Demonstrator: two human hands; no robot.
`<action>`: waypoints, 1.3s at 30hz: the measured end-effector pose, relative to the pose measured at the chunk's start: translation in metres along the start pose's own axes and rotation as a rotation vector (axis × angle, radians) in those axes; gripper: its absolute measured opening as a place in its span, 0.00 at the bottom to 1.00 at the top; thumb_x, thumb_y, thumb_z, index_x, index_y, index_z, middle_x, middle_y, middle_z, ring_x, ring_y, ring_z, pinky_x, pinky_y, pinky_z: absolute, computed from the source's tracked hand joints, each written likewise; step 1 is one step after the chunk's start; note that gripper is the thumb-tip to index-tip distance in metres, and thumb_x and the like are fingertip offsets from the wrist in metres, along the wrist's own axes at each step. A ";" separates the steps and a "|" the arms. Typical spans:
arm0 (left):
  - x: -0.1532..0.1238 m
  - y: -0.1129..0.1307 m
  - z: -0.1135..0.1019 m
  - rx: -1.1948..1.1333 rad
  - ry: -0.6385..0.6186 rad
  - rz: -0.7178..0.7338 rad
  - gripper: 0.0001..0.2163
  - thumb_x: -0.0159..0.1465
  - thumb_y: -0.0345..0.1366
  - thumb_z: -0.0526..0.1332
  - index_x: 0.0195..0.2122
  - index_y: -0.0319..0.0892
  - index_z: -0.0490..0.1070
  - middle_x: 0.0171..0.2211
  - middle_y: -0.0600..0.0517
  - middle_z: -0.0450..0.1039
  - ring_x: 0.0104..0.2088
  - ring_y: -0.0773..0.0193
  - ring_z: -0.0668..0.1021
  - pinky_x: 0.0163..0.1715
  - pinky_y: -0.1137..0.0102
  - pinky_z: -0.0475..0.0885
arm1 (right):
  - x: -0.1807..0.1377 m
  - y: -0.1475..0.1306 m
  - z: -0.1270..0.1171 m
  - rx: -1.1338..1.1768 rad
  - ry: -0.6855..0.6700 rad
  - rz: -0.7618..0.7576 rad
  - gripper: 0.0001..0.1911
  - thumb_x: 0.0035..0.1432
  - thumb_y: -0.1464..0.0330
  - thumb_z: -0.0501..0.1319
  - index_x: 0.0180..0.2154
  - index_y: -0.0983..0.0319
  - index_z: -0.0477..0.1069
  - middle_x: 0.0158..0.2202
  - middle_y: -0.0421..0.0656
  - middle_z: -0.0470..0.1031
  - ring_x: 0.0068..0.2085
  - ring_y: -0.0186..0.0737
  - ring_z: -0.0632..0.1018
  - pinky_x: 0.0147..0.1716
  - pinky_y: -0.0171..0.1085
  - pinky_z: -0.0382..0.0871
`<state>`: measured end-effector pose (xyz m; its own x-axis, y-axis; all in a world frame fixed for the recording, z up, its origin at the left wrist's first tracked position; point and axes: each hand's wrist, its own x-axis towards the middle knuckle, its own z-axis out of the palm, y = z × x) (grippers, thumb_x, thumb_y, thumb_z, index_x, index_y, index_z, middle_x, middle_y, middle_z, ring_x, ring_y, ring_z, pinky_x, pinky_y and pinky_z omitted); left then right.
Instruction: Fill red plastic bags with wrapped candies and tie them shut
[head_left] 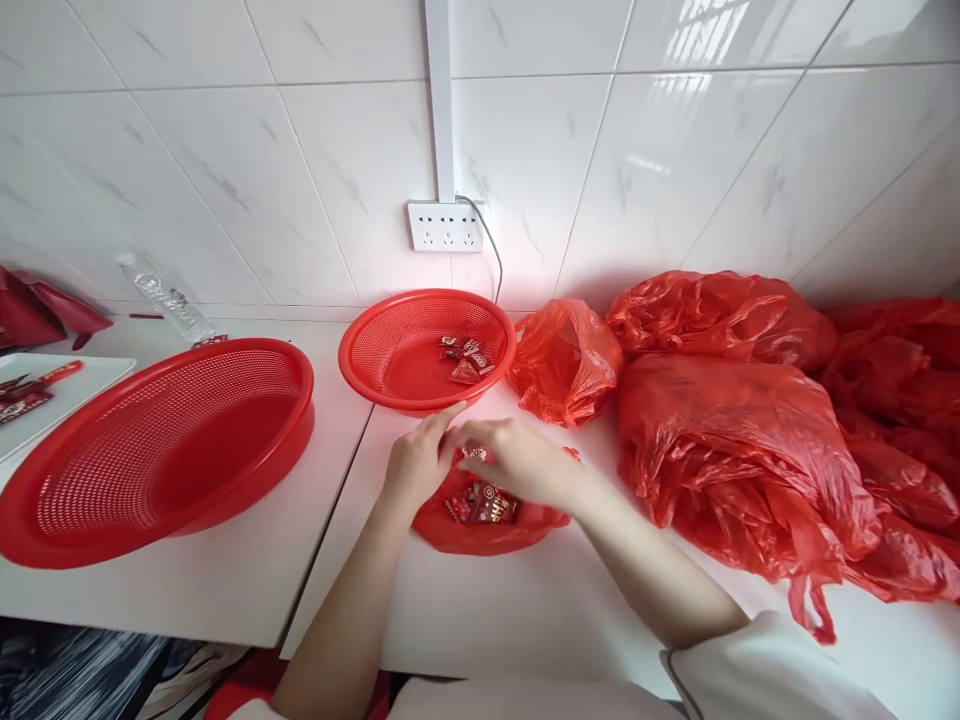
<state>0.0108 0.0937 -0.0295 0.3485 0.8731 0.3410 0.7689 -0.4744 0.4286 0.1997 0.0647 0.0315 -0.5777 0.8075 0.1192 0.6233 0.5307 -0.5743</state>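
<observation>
In front of me, a red plastic bag (480, 540) lies spread on the white table, with several small red and brown snack packets (491, 503) in it. My left hand (415, 462) is over the bag's left side, one finger stretched toward the basket and the others bent; what they grip is hidden. My right hand (517, 460) reaches in from the right with bent fingers, on a small red packet (474, 454). The fingertips of both hands meet or nearly meet. Just beyond them stands a round red basket (397, 375) holding several small packets (471, 368).
A larger red basket (247, 440) stands left, near a white tray (105, 370) and a clear bottle (169, 300). An opened red bag (566, 360) and a heap of red bags (742, 440) lie right. A power strip (447, 227) is on the tiled wall.
</observation>
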 end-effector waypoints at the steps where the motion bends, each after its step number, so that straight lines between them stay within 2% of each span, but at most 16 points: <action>1: 0.000 0.007 0.002 -0.029 0.011 0.027 0.15 0.68 0.34 0.53 0.55 0.48 0.66 0.45 0.52 0.76 0.42 0.62 0.78 0.41 0.68 0.72 | -0.008 0.016 -0.005 -0.110 -0.021 0.107 0.11 0.62 0.67 0.59 0.46 0.60 0.69 0.42 0.46 0.77 0.42 0.42 0.78 0.39 0.36 0.67; 4: -0.002 0.022 0.016 -0.086 -0.072 0.108 0.10 0.69 0.34 0.51 0.45 0.46 0.70 0.43 0.51 0.76 0.43 0.62 0.78 0.44 0.68 0.72 | -0.018 0.056 -0.004 -0.404 -0.206 0.354 0.19 0.53 0.68 0.66 0.48 0.64 0.69 0.44 0.52 0.76 0.43 0.49 0.78 0.37 0.38 0.67; 6: -0.004 0.026 0.028 -0.059 -0.149 0.143 0.09 0.68 0.34 0.53 0.43 0.46 0.72 0.43 0.51 0.75 0.43 0.62 0.78 0.44 0.67 0.72 | -0.017 0.071 0.004 -0.465 -0.261 0.434 0.16 0.54 0.74 0.63 0.47 0.65 0.70 0.43 0.54 0.76 0.41 0.49 0.79 0.35 0.38 0.67; 9: -0.007 0.024 0.041 -0.025 -0.214 0.163 0.11 0.68 0.36 0.54 0.47 0.46 0.73 0.50 0.50 0.73 0.48 0.60 0.77 0.48 0.65 0.72 | -0.008 0.082 0.010 -0.458 -0.206 0.478 0.12 0.58 0.78 0.54 0.41 0.65 0.74 0.38 0.53 0.78 0.39 0.48 0.80 0.34 0.37 0.67; 11: -0.007 0.021 0.044 -0.039 -0.250 0.176 0.13 0.69 0.37 0.53 0.51 0.46 0.72 0.55 0.50 0.71 0.53 0.60 0.74 0.53 0.64 0.70 | -0.003 0.088 0.007 -0.455 -0.134 0.512 0.12 0.61 0.75 0.53 0.39 0.65 0.74 0.37 0.53 0.78 0.40 0.49 0.80 0.35 0.38 0.67; 13: -0.007 0.017 0.045 -0.065 -0.274 0.195 0.15 0.69 0.37 0.52 0.54 0.47 0.71 0.57 0.51 0.71 0.57 0.61 0.72 0.57 0.64 0.67 | -0.002 0.093 -0.001 -0.442 -0.046 0.544 0.13 0.63 0.71 0.52 0.42 0.62 0.74 0.39 0.52 0.79 0.41 0.50 0.80 0.35 0.39 0.67; 15: -0.007 0.016 0.044 -0.089 -0.290 0.219 0.15 0.70 0.37 0.51 0.54 0.47 0.71 0.55 0.52 0.73 0.56 0.62 0.73 0.57 0.65 0.66 | -0.004 0.098 -0.009 -0.420 0.031 0.569 0.14 0.64 0.68 0.50 0.44 0.59 0.72 0.40 0.49 0.79 0.41 0.48 0.79 0.35 0.38 0.66; 18: -0.007 0.017 0.043 -0.078 -0.311 0.238 0.13 0.70 0.36 0.51 0.47 0.46 0.74 0.45 0.52 0.78 0.47 0.62 0.78 0.49 0.66 0.71 | -0.008 0.101 -0.019 -0.390 0.100 0.579 0.14 0.65 0.66 0.49 0.42 0.58 0.72 0.38 0.46 0.79 0.39 0.45 0.79 0.33 0.36 0.65; 22: -0.005 0.016 0.042 0.027 -0.229 0.161 0.10 0.68 0.37 0.53 0.33 0.44 0.72 0.32 0.52 0.75 0.33 0.64 0.77 0.35 0.69 0.70 | -0.014 0.097 -0.026 -0.192 0.212 0.385 0.11 0.65 0.65 0.51 0.36 0.59 0.70 0.33 0.41 0.78 0.34 0.38 0.78 0.34 0.33 0.65; 24: -0.003 0.014 0.040 0.070 -0.182 0.127 0.09 0.67 0.38 0.55 0.31 0.43 0.69 0.30 0.53 0.72 0.31 0.64 0.75 0.32 0.69 0.68 | -0.017 0.093 -0.029 -0.062 0.279 0.281 0.10 0.64 0.65 0.51 0.36 0.59 0.70 0.30 0.40 0.77 0.31 0.36 0.76 0.34 0.32 0.65; 27: -0.002 0.011 0.036 0.126 -0.097 0.079 0.07 0.64 0.38 0.59 0.30 0.44 0.65 0.31 0.53 0.70 0.33 0.63 0.74 0.34 0.69 0.68 | -0.021 0.088 -0.033 0.013 0.350 0.240 0.09 0.64 0.65 0.52 0.36 0.60 0.70 0.28 0.39 0.76 0.28 0.35 0.74 0.33 0.32 0.65; 30: 0.000 0.009 0.030 0.199 -0.017 0.002 0.10 0.59 0.36 0.65 0.37 0.45 0.63 0.35 0.51 0.69 0.38 0.58 0.74 0.36 0.66 0.69 | -0.024 0.085 -0.038 0.024 0.424 0.249 0.11 0.64 0.64 0.51 0.35 0.60 0.70 0.27 0.39 0.74 0.27 0.34 0.72 0.31 0.32 0.64; 33: 0.001 0.006 0.023 0.251 0.005 -0.041 0.15 0.56 0.34 0.65 0.42 0.45 0.63 0.40 0.49 0.71 0.41 0.55 0.75 0.37 0.65 0.69 | -0.026 0.083 -0.044 0.017 0.471 0.281 0.14 0.66 0.61 0.50 0.33 0.60 0.69 0.25 0.38 0.71 0.26 0.34 0.70 0.29 0.32 0.63; 36: 0.003 -0.002 0.011 0.232 0.038 -0.130 0.08 0.60 0.33 0.60 0.41 0.47 0.64 0.41 0.50 0.74 0.40 0.56 0.76 0.34 0.66 0.67 | -0.031 0.083 -0.050 -0.018 0.478 0.360 0.16 0.66 0.58 0.49 0.33 0.59 0.69 0.25 0.39 0.72 0.26 0.35 0.71 0.29 0.32 0.63; 38: 0.004 -0.008 -0.001 0.188 0.029 -0.234 0.04 0.63 0.38 0.57 0.38 0.47 0.66 0.39 0.51 0.76 0.36 0.58 0.77 0.32 0.67 0.66 | -0.036 0.085 -0.056 -0.048 0.442 0.447 0.16 0.64 0.56 0.51 0.37 0.59 0.70 0.28 0.40 0.74 0.28 0.37 0.73 0.29 0.33 0.65; 39: 0.004 -0.012 -0.007 0.162 -0.002 -0.281 0.06 0.63 0.41 0.57 0.38 0.47 0.67 0.38 0.52 0.77 0.35 0.59 0.78 0.31 0.68 0.66 | -0.040 0.087 -0.059 -0.062 0.397 0.480 0.16 0.62 0.54 0.53 0.39 0.58 0.70 0.30 0.41 0.76 0.30 0.38 0.75 0.29 0.34 0.66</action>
<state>-0.0006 0.1020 -0.0272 0.1114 0.9676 0.2264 0.9104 -0.1907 0.3672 0.3081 0.0935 0.0252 0.0062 0.9874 0.1581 0.8010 0.0898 -0.5919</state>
